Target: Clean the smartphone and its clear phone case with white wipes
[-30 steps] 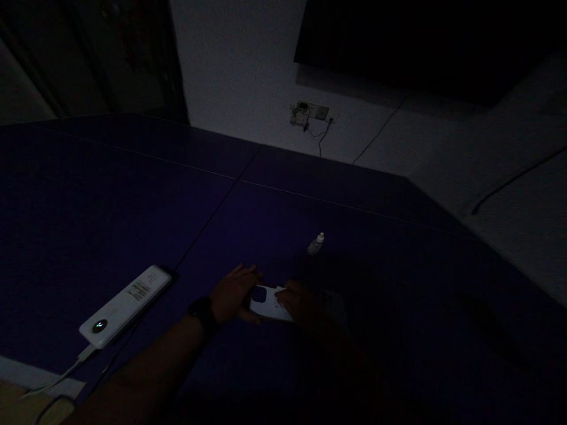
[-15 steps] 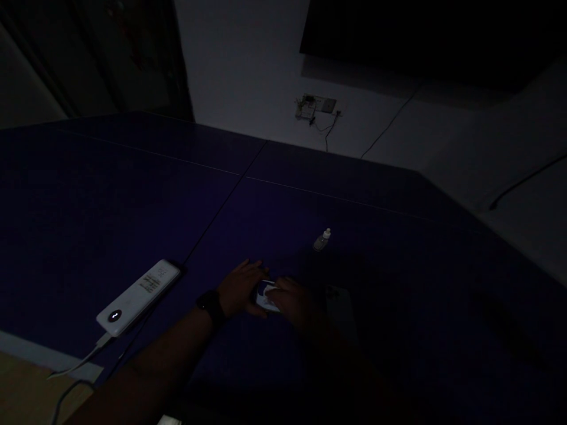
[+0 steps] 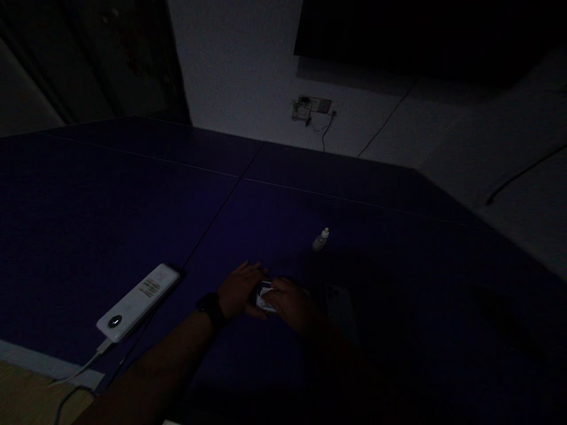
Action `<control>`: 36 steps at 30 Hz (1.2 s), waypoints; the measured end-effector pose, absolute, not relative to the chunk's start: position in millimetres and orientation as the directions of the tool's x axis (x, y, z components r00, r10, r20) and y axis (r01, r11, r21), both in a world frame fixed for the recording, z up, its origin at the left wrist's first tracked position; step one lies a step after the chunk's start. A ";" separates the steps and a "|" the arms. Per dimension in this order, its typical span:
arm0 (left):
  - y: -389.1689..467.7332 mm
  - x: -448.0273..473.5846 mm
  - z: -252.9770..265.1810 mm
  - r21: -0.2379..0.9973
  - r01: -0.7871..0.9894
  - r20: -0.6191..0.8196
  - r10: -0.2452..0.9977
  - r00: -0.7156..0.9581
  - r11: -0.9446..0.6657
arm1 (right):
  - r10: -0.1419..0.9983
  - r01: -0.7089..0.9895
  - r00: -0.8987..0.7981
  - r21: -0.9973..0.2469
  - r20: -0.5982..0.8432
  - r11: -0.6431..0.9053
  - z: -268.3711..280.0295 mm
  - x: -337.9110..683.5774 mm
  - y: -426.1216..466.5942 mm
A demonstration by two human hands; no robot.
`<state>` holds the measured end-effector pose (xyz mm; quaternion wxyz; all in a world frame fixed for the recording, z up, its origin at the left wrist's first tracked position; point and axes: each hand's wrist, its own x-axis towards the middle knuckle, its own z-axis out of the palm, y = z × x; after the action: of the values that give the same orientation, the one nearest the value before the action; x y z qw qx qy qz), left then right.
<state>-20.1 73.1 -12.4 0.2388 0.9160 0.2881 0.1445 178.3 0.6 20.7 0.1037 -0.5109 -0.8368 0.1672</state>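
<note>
In the head view, my left hand [image 3: 243, 290], with a dark watch on its wrist, steadies a small flat white-edged object [image 3: 258, 300] on the dark blue table, thumb and fingers at its left side. My right hand [image 3: 287, 301] has its fingers closed on a crumpled white wipe [image 3: 267, 294], pressed on that object's top. The right hand covers much of the object, and its exact kind cannot be made out in the dim light. Beyond the hands, a small clear bottle with a white cap [image 3: 321, 239] stands on the table.
A white power bank [image 3: 137, 304] with a lit display and plugged-in cable lies at the left. Right of my right hand rests a dark phone [image 3: 340, 310]. The table [image 3: 186, 200] reaches a wall with sockets [image 3: 315, 105] and a large black screen [image 3: 420, 41].
My right fingers have shifted slightly left over the object, with the wipe under them. My left hand stays almost in place. The view has moved a little.
</note>
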 end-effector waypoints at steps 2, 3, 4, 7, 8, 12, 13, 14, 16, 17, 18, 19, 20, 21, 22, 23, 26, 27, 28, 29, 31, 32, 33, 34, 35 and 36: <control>73.0 -20.1 -11.9 0.520 0.460 0.127 0.597 0.792 -0.720 | 0.874 0.792 -0.485 -0.413 0.020 0.449 19.8 178.3 -3.8; 73.0 -20.1 -11.4 0.519 0.460 0.128 0.597 0.792 -0.721 | 0.868 0.775 -0.495 -0.435 0.035 0.459 18.7 182.1 -6.3; 73.0 -20.1 -10.9 0.518 0.459 0.128 0.596 0.793 -0.722 | 0.865 0.759 -0.498 -0.456 0.051 0.464 17.4 188.0 -8.5; 73.1 -20.3 -9.5 0.518 0.456 0.125 0.591 0.797 -0.724 | 0.881 0.757 -0.467 -0.480 0.074 0.442 13.0 208.6 -11.3; 73.1 -20.5 -9.1 0.518 0.456 0.123 0.591 0.797 -0.724 | 0.893 0.775 -0.443 -0.468 0.075 0.424 12.0 212.7 -10.9; 72.9 -21.4 -7.2 0.518 0.461 0.118 0.594 0.795 -0.720 | 0.899 0.810 -0.429 -0.405 0.085 0.425 12.1 206.7 -9.1; 72.9 -21.7 -6.7 0.517 0.462 0.117 0.594 0.796 -0.720 | 0.885 0.799 -0.457 -0.396 0.087 0.452 12.9 203.2 -9.6; 72.8 -21.9 -6.2 0.516 0.463 0.117 0.595 0.796 -0.721 | 0.869 0.786 -0.487 -0.392 0.087 0.479 13.9 200.9 -10.6; 72.8 -22.3 -5.6 0.513 0.465 0.116 0.595 0.795 -0.721 | 0.848 0.764 -0.525 -0.400 0.069 0.506 16.4 202.5 -13.7; 72.8 -22.3 -5.5 0.512 0.465 0.116 0.595 0.795 -0.722 | 0.848 0.763 -0.527 -0.410 0.054 0.500 17.7 206.1 -15.2; 72.9 -22.3 -5.5 0.510 0.466 0.116 0.594 0.796 -0.723 | 0.852 0.766 -0.522 -0.419 0.038 0.488 18.9 210.7 -16.5; 73.1 -22.3 -5.6 0.509 0.465 0.116 0.593 0.796 -0.724 | 0.860 0.774 -0.509 -0.423 0.025 0.471 20.0 215.2 -17.3; 73.2 -22.2 -5.8 0.508 0.464 0.116 0.592 0.798 -0.725 | 0.872 0.788 -0.489 -0.420 0.015 0.450 20.8 218.6 -17.4; 73.4 -22.2 -6.0 0.508 0.463 0.116 0.590 0.799 -0.727 | 0.886 0.805 -0.464 -0.410 0.013 0.428 21.3 220.2 -17.0; 73.6 -22.3 -6.1 0.507 0.462 0.116 0.588 0.800 -0.728 | 0.899 0.822 -0.438 -0.397 0.017 0.408 21.4 219.6 -16.1; 73.7 -22.4 -6.1 0.507 0.461 0.115 0.587 0.801 -0.728 | 0.908 0.835 -0.418 -0.384 0.023 0.394 21.3 217.1 -15.1; 73.9 -23.2 -6.1 0.507 0.460 0.114 0.585 0.803 -0.729 | 0.902 0.825 -0.430 -0.390 0.037 0.409 20.1 206.4 -13.4; 74.0 -23.4 -6.1 0.507 0.460 0.114 0.586 0.802 -0.729 | 0.891 0.808 -0.453 -0.403 0.040 0.429 19.9 205.1 -13.8; 74.0 -23.5 -6.3 0.507 0.460 0.115 0.586 0.802 -0.729 | 0.879 0.791 -0.476 -0.419 0.040 0.447 19.9 206.0 -14.6; 74.1 -23.5 -6.6 0.507 0.461 0.115 0.587 0.802 -0.729 | 0.869 0.776 -0.493 -0.432 0.037 0.459 20.2 209.2 -15.6; 74.3 -23.2 -7.5 0.506 0.462 0.116 0.589 0.800 -0.728 | 0.867 0.776 -0.498 -0.436 0.023 0.457 21.2 219.2 -16.8; 74.4 -23.0 -7.9 0.506 0.463 0.116 0.590 0.799 -0.727 | 0.874 0.789 -0.485 -0.423 0.015 0.445 21.9 223.9 -16.6; 74.6 -22.8 -8.2 0.507 0.464 0.117 0.591 0.798 -0.727 | 0.885 0.807 -0.465 -0.406 0.009 0.428 22.5 227.1 -15.9; 74.6 -22.7 -8.2 0.507 0.464 0.118 0.592 0.797 -0.726 | 0.897 0.826 -0.441 -0.386 0.009 0.410 23.0 227.8 -14.8; 74.7 -22.6 -7.9 0.508 0.463 0.119 0.592 0.797 -0.726 | 0.908 0.843 -0.418 -0.367 0.014 0.394 23.4 225.9 -13.5; 74.6 -22.7 -7.5 0.509 0.461 0.119 0.590 0.798 -0.727 | 0.915 0.853 -0.402 -0.354 0.021 0.383 23.7 221.8 -12.3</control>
<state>-22.7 74.6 -7.5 0.2342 0.9189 0.2861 0.1376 221.8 -12.3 23.7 0.1073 -0.5361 -0.8246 0.1451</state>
